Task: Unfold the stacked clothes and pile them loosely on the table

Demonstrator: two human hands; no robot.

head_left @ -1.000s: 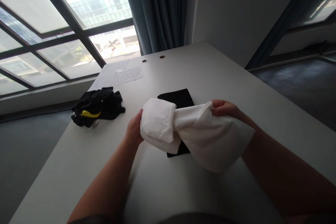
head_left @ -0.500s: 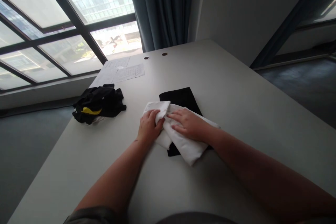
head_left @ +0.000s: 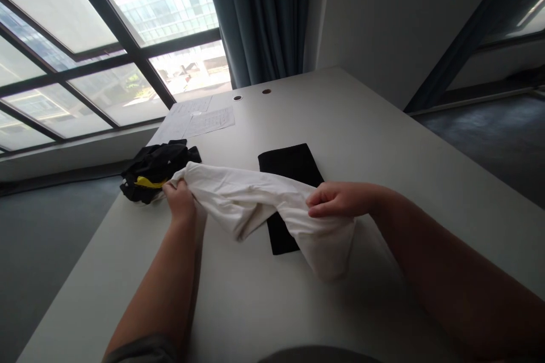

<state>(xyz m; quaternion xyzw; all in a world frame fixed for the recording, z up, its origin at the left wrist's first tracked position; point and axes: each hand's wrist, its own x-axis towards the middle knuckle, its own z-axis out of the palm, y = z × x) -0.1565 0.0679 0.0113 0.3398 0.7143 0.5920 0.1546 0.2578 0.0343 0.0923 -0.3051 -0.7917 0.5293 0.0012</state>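
The left hand [head_left: 179, 201] and right hand [head_left: 340, 199] grip a loose white cotton cloth [head_left: 251, 204] above the worktop [head_left: 383, 125]; a black cloth [head_left: 289, 161] lies folded flat beneath, a crumpled black-and-yellow garment [head_left: 155, 167] still unfolded

The window [head_left: 42, 96] is your one strong light, and it burns out: its panes go nearly white, washing the buildings [head_left: 162, 5] behind it to pale shapes. Everything away from the window turns dim. The curtain [head_left: 259, 11] just right of the window falls dark, the wall [head_left: 383, 17] beyond that curtain sits in flat grey, and the floor [head_left: 55, 249] below the window looks murky. Your right forearm [head_left: 460, 278], farthest from the window, sinks into deep shadow, and a soft shadow lies on the tabletop [head_left: 366, 278] under the white cloth [head_left: 251, 198]. The wide lens bends the window's frame bars [head_left: 113, 39] near the picture's edge. The cloth's folds show clearly, without obvious blur.
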